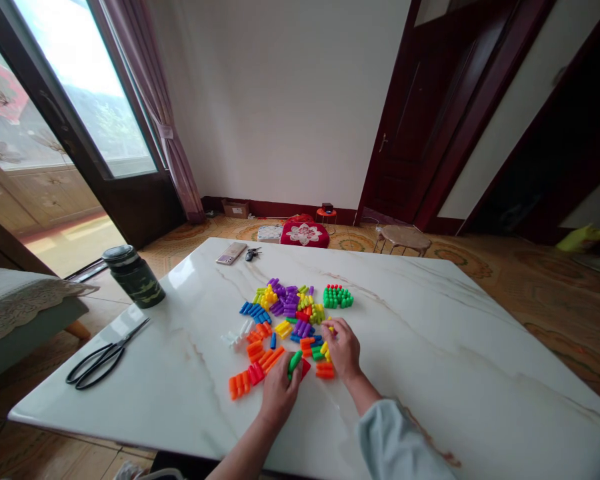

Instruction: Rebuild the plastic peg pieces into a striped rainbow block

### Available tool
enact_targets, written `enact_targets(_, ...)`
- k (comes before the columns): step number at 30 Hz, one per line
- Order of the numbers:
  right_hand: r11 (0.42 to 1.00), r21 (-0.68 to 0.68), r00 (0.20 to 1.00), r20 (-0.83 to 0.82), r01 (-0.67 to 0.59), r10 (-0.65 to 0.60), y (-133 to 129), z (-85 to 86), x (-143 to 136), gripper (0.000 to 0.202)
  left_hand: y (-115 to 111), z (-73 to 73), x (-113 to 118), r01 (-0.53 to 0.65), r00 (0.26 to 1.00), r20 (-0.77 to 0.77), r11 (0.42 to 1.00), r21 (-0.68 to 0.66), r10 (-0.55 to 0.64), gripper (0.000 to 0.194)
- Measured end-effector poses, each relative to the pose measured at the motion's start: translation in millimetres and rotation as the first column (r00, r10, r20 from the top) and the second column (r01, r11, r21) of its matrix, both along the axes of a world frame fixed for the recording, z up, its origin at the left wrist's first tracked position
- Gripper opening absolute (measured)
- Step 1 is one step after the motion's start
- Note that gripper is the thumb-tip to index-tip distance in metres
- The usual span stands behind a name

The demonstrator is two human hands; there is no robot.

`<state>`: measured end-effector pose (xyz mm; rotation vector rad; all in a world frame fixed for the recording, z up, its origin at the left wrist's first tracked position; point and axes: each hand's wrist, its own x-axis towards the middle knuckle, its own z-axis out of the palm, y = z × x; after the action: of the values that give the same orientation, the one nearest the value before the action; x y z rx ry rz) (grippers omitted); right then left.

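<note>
Our left hand [279, 393] is curled around a green peg piece [295, 361], pinching it at the near edge of the colourful plastic pegs [287, 320] spread mid-table. Our right hand [343, 348] rests loosely open, palm down, fingertips touching the pegs on the right side of the pile. Too many pegs to count properly; we see one tidy green cluster [338, 297] off to the far right of it. On the marble table [430, 347]: one pair of scissors [105, 355], one camo bottle [134, 275], one phone [231, 253], one set of keys [253, 253]. Nothing sits between our hands and the pile.
</note>
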<state>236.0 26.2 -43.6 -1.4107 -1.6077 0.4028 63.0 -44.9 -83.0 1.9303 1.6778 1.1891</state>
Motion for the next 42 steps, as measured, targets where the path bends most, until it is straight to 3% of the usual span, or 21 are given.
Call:
enact_targets(4,0.932,-0.143,0.941,-0.112,-0.332,0.318,-32,11.7,-21,0.023,1,2.6,0,0.048,0.999,0.013,0.998,-0.029,-0.048,0.026)
enact_targets(6,0.903,-0.185,0.918,-0.172,-0.387,0.358,-41,10.6,-30,0.027,1,3.8,0,0.072,0.997,0.025,0.997,-0.035,-0.071,0.025)
enact_targets(9,0.905,-0.176,0.907,-0.250,-0.387,0.339,-48,5.5,-38,0.018,1,5.5,0,0.079,0.996,0.045,0.996,-0.041,-0.077,0.026)
enact_targets(13,0.945,-0.110,0.924,-0.271,-0.307,0.269,-41,3.8,-28,0.008,0,8.3,0,0.107,0.993,0.063,0.992,-0.062,-0.103,0.023)
enact_targets(17,0.996,-0.025,0.971,-0.226,-0.083,0.075,-12,7.7,9,0.016,0,9.8,1,0.122,0.991,0.063,0.990,-0.076,-0.117,0.027)
enact_targets(20,0.994,-0.038,0.994,-0.019,0.102,-0.103,17,6.1,42,0.018,0,10.9,0,0.116,0.992,0.054,0.989,-0.095,-0.111,0.027)
enact_targets(24,0.972,-0.077,0.974,0.055,0.224,-0.220,47,-4.9,67,0.018,-1,14.4,1,0.111,0.993,0.052,0.990,-0.092,-0.106,0.028)
enact_targets(34,0.952,-0.094,0.956,0.080,0.291,-0.284,79,-24.9,54,0.015,0,12.7,1,0.106,0.993,0.062,0.991,-0.086,-0.101,0.031)
enact_targets(42,0.927,-0.100,0.931,0.078,0.362,-0.356,72,-32.1,45,0.019,0,14.7,2,0.105,0.992,0.077,0.993,-0.058,-0.101,0.025)
